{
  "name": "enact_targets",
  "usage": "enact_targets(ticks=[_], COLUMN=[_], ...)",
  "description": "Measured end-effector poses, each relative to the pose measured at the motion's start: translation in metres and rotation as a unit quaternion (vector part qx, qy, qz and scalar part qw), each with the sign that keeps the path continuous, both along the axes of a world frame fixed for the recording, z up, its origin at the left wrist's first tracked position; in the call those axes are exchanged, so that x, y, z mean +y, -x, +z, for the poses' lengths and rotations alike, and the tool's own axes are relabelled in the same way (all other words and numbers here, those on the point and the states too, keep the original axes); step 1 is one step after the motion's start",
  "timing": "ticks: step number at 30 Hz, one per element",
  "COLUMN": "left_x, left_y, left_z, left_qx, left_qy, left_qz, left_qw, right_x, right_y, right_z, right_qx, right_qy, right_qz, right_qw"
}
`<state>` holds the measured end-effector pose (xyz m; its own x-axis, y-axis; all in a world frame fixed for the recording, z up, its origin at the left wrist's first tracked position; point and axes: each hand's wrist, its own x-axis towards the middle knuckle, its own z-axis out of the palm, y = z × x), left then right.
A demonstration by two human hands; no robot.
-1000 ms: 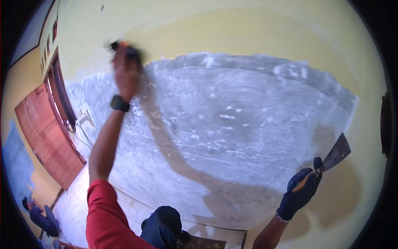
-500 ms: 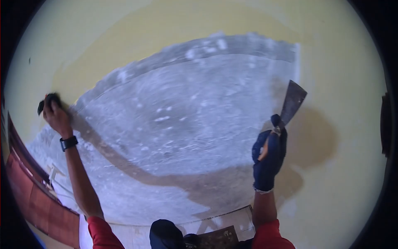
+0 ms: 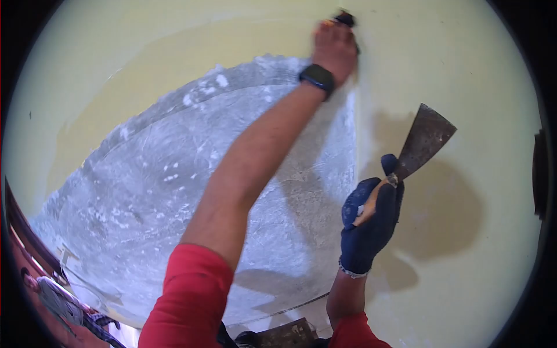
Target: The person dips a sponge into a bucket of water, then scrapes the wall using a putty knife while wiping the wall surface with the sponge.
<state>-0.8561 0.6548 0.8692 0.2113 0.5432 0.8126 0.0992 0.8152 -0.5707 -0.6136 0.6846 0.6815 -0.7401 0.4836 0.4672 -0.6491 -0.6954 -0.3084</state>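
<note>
My left hand [image 3: 336, 49], bare with a black watch [image 3: 317, 79] on the wrist, reaches up to the yellow wall [image 3: 191, 43]. Its fingers are closed on a small dark block [image 3: 344, 18] at the wall, mostly hidden behind them; its kind is unclear. A dark blue glove covers my right hand [image 3: 374, 217], which grips a putty knife [image 3: 426, 139] by its wooden handle. The flat, stained blade points up and right, above its shadow on the wall. Between and left of my hands spreads a bare grey patch [image 3: 174, 168] with white specks and ragged upper edge.
At the lower left a person [image 3: 69, 304] is visible beside reddish-brown panels. A dark brown board [image 3: 284, 335] shows at the bottom centre. Along the far right edge is a dark vertical object [image 3: 539, 174].
My left hand has swept from the far left of the patch to above its upper right corner, carrying the dark block. The putty knife stays in my right hand. A person has appeared lower left.
</note>
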Motion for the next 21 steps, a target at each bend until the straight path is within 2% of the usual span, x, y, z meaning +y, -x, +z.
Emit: enact_targets(ticks=[1, 3, 4, 6, 7, 9, 10, 12, 14, 15, 16, 18, 19, 20, 21], left_x=[0.007, -0.005, -0.015, -0.043, -0.064, -0.132, -0.169, -0.252, -0.358, -0.402, -0.462, -0.561, -0.614, -0.645, -0.666], left_y=[0.002, -0.010, -0.014, -0.036, -0.048, -0.077, -0.103, -0.152, -0.208, -0.243, -0.268, -0.313, -0.332, -0.346, -0.356], left_z=[-0.001, 0.004, 0.006, 0.012, 0.013, 0.024, 0.027, 0.032, 0.031, 0.029, 0.027, 0.016, 0.012, 0.005, -0.001], left_qx=[0.020, -0.014, -0.043, -0.058, -0.075, -0.127, -0.074, -0.070, -0.048, -0.021, 0.020, 0.044, 0.083, 0.097, 0.112], left_qy=[-0.001, 0.053, 0.096, 0.107, 0.119, 0.154, 0.163, 0.082, -0.053, -0.079, -0.150, -0.314, -0.322, -0.384, -0.392], left_qz=[-0.012, -0.046, -0.013, 0.012, 0.029, 0.036, 0.025, 0.029, 0.104, 0.164, 0.199, 0.173, 0.217, 0.238, 0.249], left_qw=[1.000, 0.997, 0.994, 0.993, 0.990, 0.979, 0.984, 0.994, 0.992, 0.983, 0.968, 0.932, 0.918, 0.887, 0.879], right_x=[0.000, -0.001, -0.002, -0.009, -0.016, -0.027, -0.030, -0.032, -0.039, -0.042, -0.044, -0.050, -0.052, -0.053, -0.055], right_y=[0.001, 0.000, 0.000, 0.006, 0.006, 0.006, 0.006, 0.012, 0.018, 0.021, 0.023, 0.024, 0.023, 0.020, 0.017], right_z=[0.004, 0.002, 0.000, -0.002, 0.001, 0.005, 0.005, 0.000, -0.004, -0.006, -0.009, -0.010, -0.009, -0.007, -0.006], right_qx=[-0.007, -0.010, -0.012, 0.006, 0.000, -0.081, -0.109, -0.108, -0.108, -0.102, -0.102, -0.104, -0.089, -0.115, -0.140], right_qy=[0.011, -0.013, -0.042, -0.059, -0.059, -0.147, -0.164, -0.194, -0.233, -0.232, -0.255, -0.283, -0.289, -0.293, -0.298], right_qz=[-0.011, -0.015, -0.023, -0.008, -0.001, -0.062, -0.058, -0.078, -0.064, -0.051, -0.053, -0.056, -0.047, -0.045, -0.041], right_qw=[1.000, 1.000, 0.999, 0.998, 0.998, 0.984, 0.979, 0.972, 0.964, 0.966, 0.960, 0.952, 0.952, 0.948, 0.943])
